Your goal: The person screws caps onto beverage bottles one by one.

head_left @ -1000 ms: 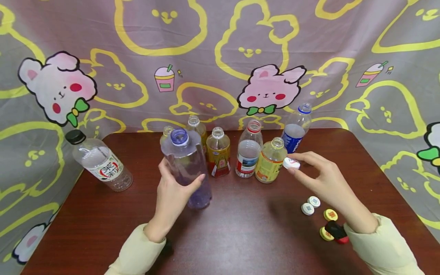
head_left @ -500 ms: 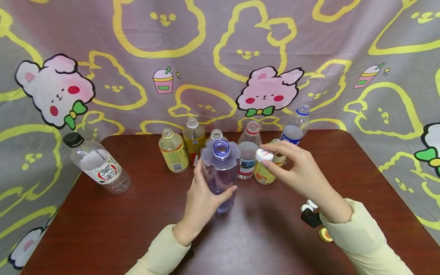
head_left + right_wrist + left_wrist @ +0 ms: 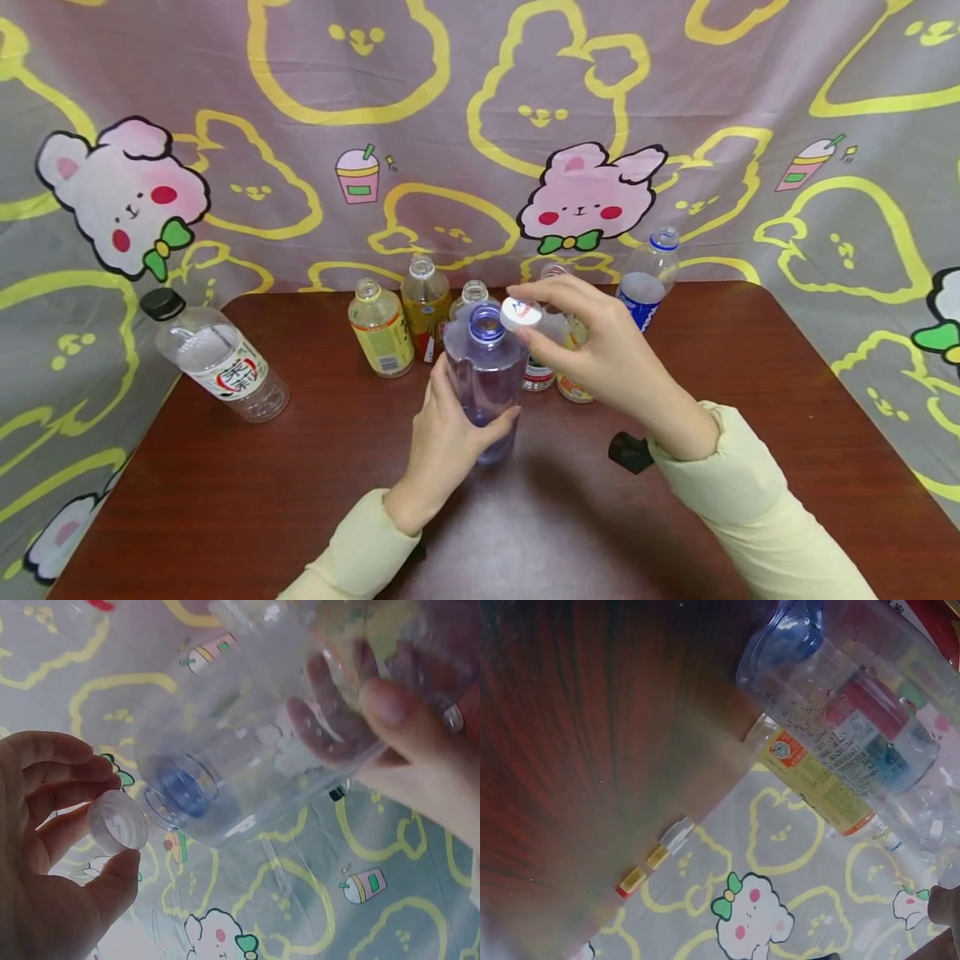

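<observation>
My left hand [image 3: 446, 437] grips a clear purple-tinted bottle [image 3: 487, 392] around its body, thumb on the near side. The bottle stands nearly upright with its bluish-purple mouth uncovered. Between thumb and fingers, my right hand [image 3: 592, 342] pinches a white bottle cap [image 3: 521, 313] with a printed top. In the head view the cap is just right of the mouth. From the right wrist view, the cap's hollow underside [image 3: 118, 821] faces the bottle neck [image 3: 176, 787], with a small gap visible. The left wrist view shows the bottle [image 3: 855, 727] close up; the left hand is mostly cut off there.
Several uncapped bottles stand along the back, among them a yellow-labelled one [image 3: 380, 329] and a blue-labelled one [image 3: 647, 279]. A black-capped bottle [image 3: 221, 358] leans at left. Loose caps [image 3: 656, 857] lie on the brown table [image 3: 247, 508]. Patterned cloth [image 3: 450, 83] hangs behind.
My left hand has carried the purple-tinted bottle rightward to the middle. My right hand has brought the white cap leftward from beside the yellow-labelled bottle to the purple bottle's mouth.
</observation>
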A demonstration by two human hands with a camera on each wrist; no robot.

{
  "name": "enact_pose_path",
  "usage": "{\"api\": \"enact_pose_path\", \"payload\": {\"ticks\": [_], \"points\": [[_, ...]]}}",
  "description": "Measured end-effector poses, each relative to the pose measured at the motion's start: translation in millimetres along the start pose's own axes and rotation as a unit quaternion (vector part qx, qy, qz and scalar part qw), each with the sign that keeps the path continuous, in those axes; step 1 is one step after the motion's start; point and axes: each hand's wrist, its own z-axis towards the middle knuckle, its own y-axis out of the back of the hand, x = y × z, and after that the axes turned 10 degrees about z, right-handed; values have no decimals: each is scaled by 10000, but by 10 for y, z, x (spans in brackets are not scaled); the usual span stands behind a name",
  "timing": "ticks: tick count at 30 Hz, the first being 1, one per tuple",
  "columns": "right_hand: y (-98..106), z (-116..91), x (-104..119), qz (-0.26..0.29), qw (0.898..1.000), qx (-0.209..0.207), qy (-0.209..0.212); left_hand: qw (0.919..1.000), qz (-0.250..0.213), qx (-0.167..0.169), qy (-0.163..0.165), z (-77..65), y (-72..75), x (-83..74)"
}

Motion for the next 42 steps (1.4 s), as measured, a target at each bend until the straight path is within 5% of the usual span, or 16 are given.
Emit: {"api": "enact_pose_path", "payload": {"ticks": [10,33,42], "points": [[-164,166,30,126,9987,498,56,10000,19,-38,-78,0,-4,13],[-202,198,42,-28,9976,394,-566,9994,129,-140,-276,7,-8,40],[-195,144,-35,206,9959,884,44,9990,158,-247,-343,-4,-24,58]]}}
